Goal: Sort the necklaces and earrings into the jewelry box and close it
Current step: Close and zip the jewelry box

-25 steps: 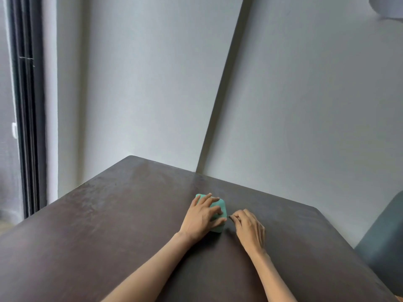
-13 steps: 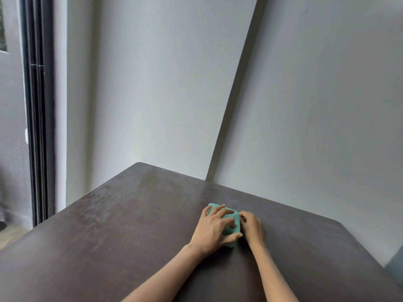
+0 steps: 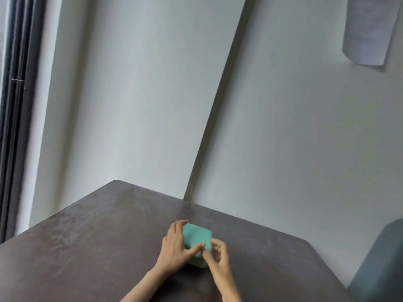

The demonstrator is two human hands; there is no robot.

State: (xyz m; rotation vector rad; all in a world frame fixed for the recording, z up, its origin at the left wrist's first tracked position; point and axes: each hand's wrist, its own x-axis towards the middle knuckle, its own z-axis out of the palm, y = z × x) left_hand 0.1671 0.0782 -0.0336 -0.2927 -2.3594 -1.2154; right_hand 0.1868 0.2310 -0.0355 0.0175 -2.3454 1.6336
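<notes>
Small teal square jewelry box [image 3: 197, 236] lower centre: near side hidden by both hands, contents unseen. Grey padded chair [image 3: 379, 264] cut off lower right. White paper [image 3: 368, 29] text unreadable.

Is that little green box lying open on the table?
No, the green box sits with its lid down on the table, gripped by the left hand and the right hand.

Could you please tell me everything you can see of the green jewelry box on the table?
The jewelry box is small, teal-green and squarish with rounded corners; its surface looks matte, perhaps velvety. It appears closed, with no gap or contents visible. It sits flat on the dark table, towards the far edge. The left hand grips its left side, thumb across the near top edge; the right hand touches its near right corner with curled fingers. Any clasp or zip is hidden.
</notes>
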